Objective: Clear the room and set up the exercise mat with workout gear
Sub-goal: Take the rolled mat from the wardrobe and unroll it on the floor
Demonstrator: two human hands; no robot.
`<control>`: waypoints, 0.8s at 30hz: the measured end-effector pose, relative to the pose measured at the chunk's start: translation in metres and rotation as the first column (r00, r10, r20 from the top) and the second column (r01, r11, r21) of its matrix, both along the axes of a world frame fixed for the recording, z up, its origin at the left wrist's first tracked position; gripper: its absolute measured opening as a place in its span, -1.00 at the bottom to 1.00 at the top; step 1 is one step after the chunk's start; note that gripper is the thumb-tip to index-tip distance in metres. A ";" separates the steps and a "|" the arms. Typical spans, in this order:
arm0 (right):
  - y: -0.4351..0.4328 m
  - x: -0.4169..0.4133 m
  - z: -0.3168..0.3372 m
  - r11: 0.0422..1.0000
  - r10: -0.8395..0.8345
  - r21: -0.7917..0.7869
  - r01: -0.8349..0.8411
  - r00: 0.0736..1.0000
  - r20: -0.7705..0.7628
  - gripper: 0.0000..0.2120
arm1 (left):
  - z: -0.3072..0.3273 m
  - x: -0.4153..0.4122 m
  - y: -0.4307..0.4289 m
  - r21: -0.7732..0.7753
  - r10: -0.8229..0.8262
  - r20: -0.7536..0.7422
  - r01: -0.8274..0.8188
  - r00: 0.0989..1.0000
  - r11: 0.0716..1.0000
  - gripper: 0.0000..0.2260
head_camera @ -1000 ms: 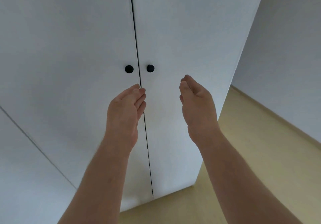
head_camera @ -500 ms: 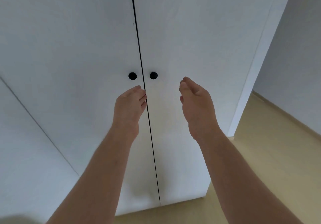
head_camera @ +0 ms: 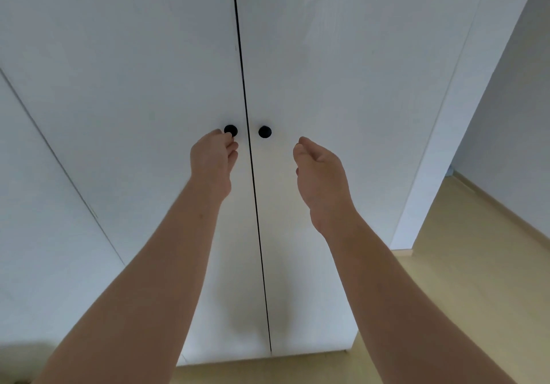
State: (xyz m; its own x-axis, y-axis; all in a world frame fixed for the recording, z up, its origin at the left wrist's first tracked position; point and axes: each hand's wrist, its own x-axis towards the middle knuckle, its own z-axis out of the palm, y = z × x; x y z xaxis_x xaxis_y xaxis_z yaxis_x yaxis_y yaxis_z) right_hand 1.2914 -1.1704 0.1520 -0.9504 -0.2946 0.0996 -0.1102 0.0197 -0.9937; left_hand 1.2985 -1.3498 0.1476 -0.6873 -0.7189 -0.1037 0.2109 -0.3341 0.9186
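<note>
Your two bare forearms (head_camera: pixel 154 264) reach up and forward from the bottom edge. Your left hand (head_camera: pixel 212 160) is loosely curled, its fingertips (head_camera: pixel 230 148) at the lower edge of the left black knob (head_camera: pixel 231 129); whether they pinch it cannot be told. Your right hand (head_camera: pixel 321 175) is relaxed and half curled, holding nothing. The right black knob (head_camera: pixel 265 131) sits just up and left of its fingertips. Behind all your fingers stand the white cabinet doors (head_camera: pixel 327 71), closed, a dark seam between them. Pale wooden floor (head_camera: pixel 476 294) lies below and right of your right fingers.
</note>
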 end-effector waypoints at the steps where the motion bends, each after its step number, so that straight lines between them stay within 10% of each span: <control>1: 0.000 -0.001 0.000 1.000 0.010 -0.001 -0.010 1.000 0.007 -0.66 | 0.000 -0.001 -0.001 0.006 0.000 -0.018 0.000 1.000 1.000 -0.87; 13: -0.028 0.000 -0.018 0.992 0.121 0.045 -0.122 0.992 0.032 -0.62 | -0.018 0.030 0.017 -0.237 0.142 -0.025 -0.144 0.989 0.961 -0.56; 24: -0.074 0.009 -0.042 0.970 0.232 0.093 -0.226 0.971 -0.056 -0.60 | -0.044 0.095 0.014 -0.515 0.300 0.062 -0.227 0.952 0.826 -0.71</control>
State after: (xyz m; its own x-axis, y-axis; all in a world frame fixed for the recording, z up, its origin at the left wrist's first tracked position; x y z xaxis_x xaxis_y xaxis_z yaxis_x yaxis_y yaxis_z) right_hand 1.3005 -1.2448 0.1104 -0.8490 -0.5136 0.1245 -0.1864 0.0707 -0.9799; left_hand 1.3933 -1.3359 0.1033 -0.4698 -0.8498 0.2392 0.0875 0.2248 0.9705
